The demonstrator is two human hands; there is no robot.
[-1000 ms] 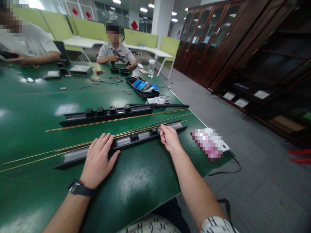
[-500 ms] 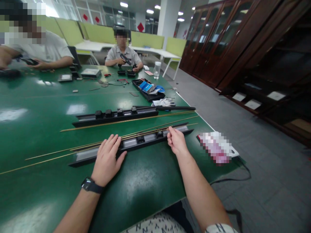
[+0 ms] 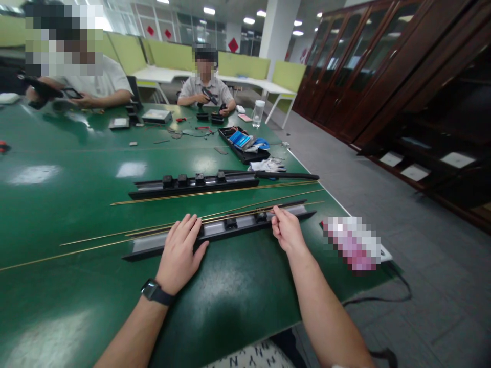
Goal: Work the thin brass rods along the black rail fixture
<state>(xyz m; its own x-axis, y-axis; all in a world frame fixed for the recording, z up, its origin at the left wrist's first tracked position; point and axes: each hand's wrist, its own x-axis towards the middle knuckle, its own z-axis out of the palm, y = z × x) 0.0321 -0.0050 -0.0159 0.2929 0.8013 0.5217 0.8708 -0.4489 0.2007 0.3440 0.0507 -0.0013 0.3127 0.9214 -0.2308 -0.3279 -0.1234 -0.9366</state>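
Observation:
My left hand (image 3: 182, 250) lies flat across a long black channel-shaped rail (image 3: 149, 244), fingers stretched over the thin brass-coloured rods (image 3: 224, 219) along it. Its palm hides part of the rail. Near the rail's right end my right hand (image 3: 286, 227) is closed in a pinch on a thin rod; the fingertips cover the gripped spot. Small black blocks (image 3: 230, 223) sit inside the rail's grey channel. Behind it lies a second rail (image 3: 153, 193) with several black blocks (image 3: 182, 179), and more brass-coloured rods (image 3: 192, 196) rest in front of that one.
A black tray (image 3: 245, 156) holding blue items and white gloves (image 3: 267, 165) lie farther back. At the right is a blurred pink and white object (image 3: 351, 245) near the table edge, with a cable (image 3: 383, 297). Two people sit across the green table (image 3: 95, 296) handling tools.
The view has swung slightly left, so everything appears farther right. My right hand has shifted slightly leftward along the rail; my left hand stays put. The person at far left has moved their hands.

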